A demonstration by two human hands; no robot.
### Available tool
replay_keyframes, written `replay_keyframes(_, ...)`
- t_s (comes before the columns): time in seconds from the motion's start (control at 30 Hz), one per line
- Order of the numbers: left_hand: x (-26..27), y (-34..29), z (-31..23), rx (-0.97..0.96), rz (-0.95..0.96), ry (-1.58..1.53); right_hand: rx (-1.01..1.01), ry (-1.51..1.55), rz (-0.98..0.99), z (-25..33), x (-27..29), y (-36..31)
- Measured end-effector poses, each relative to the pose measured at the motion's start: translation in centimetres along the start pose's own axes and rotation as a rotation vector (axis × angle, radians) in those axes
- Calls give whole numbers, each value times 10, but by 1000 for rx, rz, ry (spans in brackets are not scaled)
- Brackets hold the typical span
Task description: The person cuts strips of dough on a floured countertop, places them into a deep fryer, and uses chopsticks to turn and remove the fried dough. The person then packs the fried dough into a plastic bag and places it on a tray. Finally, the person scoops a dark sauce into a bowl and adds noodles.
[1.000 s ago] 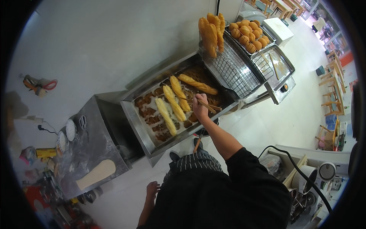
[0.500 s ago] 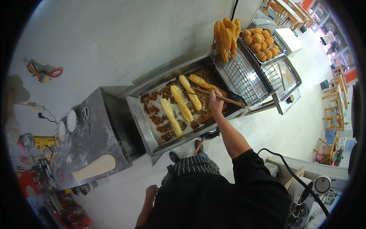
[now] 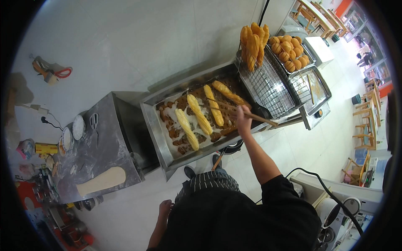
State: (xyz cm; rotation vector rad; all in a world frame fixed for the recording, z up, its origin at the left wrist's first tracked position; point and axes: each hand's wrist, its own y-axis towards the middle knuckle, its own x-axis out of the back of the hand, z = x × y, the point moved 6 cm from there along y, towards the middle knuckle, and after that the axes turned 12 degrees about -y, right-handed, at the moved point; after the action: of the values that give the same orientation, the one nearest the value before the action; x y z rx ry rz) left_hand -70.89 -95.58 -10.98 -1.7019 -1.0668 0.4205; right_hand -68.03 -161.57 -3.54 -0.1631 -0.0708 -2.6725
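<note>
My right hand (image 3: 243, 119) is closed round a pair of long wooden chopsticks (image 3: 261, 119) over a steel fryer (image 3: 153, 129) of foaming oil. Their tips reach left across a pale golden fried dough stick (image 3: 216, 113). Two paler dough sticks float to the left, one in the middle (image 3: 199, 113) and one farther left (image 3: 186, 129). Beyond them, at the far right, lies a browner dough stick (image 3: 228, 92). My left hand (image 3: 166, 206) hangs low beside my waist with curled fingers; what it holds, if anything, is hidden.
Right of the fryer, a wire rack (image 3: 274, 93) holds upright browned dough sticks (image 3: 253, 47); round fried balls (image 3: 290, 51) fill a tray beside it. On the left, a floured steel table (image 3: 104, 148) bears a flat dough strip (image 3: 101, 181), bowls (image 3: 78, 127) and a slotted tool (image 3: 94, 121).
My right hand has shifted slightly right and down with the chopsticks. The dough stick under them has moved right and shows a more golden side. The view has shifted a little.
</note>
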Motion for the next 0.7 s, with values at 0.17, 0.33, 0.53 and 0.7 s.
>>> replay_keyframes(0.17, 10, 9, 7, -15, 8, 15, 261, -460, 45, 9, -65, -58)
replay_keyframes(0.33, 31, 13, 10, -71, -40, -107, 84, -716, -30, -6, -89, -50)
replay_keyframes(0.53, 37, 3, 19, 17, -71, -210, -270, 215, -94, -25, -50, -32)
replay_keyframes(0.7, 45, 1, 13, -29, -80, -122, 97, -287, -18, -28, -81, -39)
